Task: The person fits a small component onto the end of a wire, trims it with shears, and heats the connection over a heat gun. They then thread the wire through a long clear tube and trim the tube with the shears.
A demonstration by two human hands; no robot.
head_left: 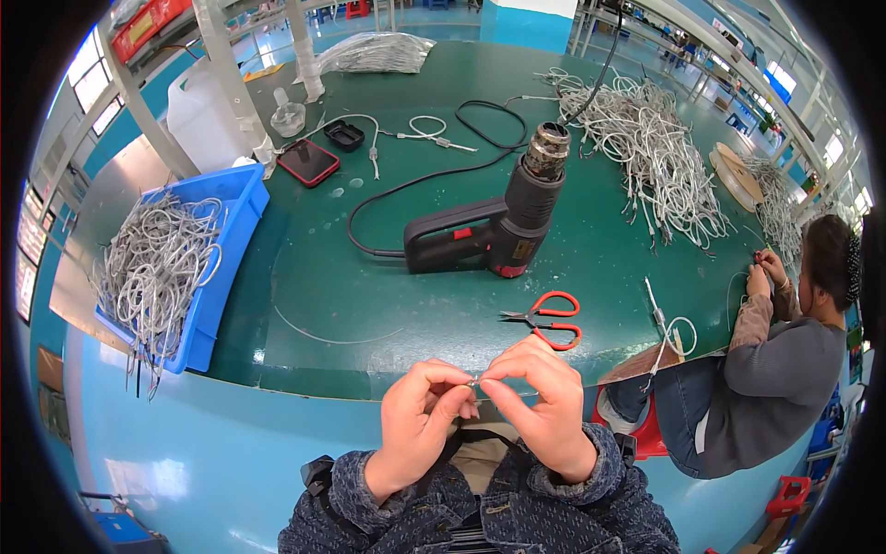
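My left hand (426, 415) and my right hand (540, 399) meet at the table's near edge, each closed in a pinch. Between their fingertips is a tiny silvery piece (473, 381), too small to name. Just beyond my right hand lie scissors (544, 320) with red handles, blades pointing left. A thin pale wire (332, 338) curves across the green table (314, 277) ahead of my left hand. Farther back, a black heat gun (521, 217) stands with its metal nozzle upward and its cord running left.
To the left, a blue bin (242, 217) is heaped with grey cables (161, 268). A large cable pile (646, 138) and a spool (736, 175) lie at the back right. A phone (309, 162) rests at the back left. One looped cable (671, 328) lies near a seated co-worker (784, 360).
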